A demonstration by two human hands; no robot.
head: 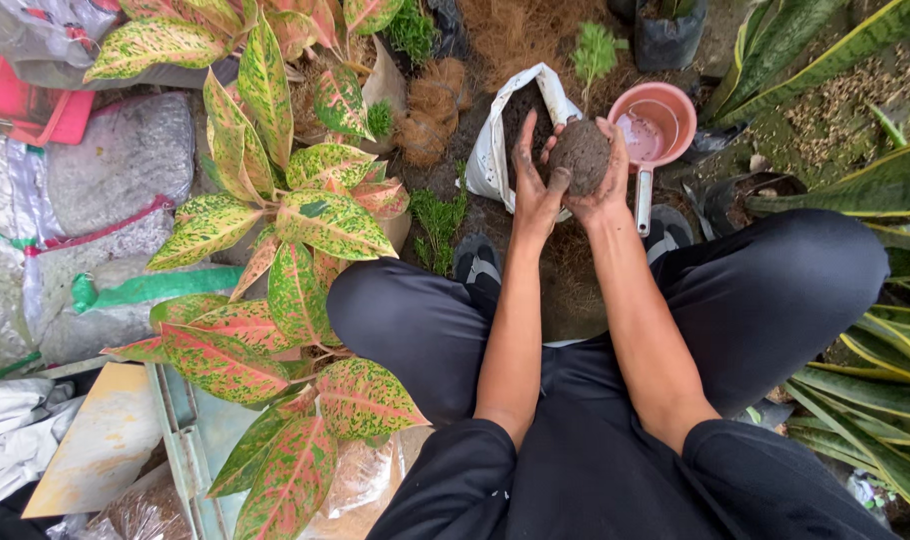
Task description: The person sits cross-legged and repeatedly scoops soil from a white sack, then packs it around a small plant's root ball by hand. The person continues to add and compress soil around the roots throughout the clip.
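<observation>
Both hands, left hand (532,190) and right hand (607,178), cup the soil ball (579,156) over the bag (495,150), fingers pressed round it, keeping the seedling (595,52) upright.

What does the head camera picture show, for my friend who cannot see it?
Two bare hands, the left hand and right hand, cup a round soil ball with a small green seedling on top. Behind it are an open white bag of soil and a pink scoop; leafy pink-and-green plants stand at the left.
</observation>
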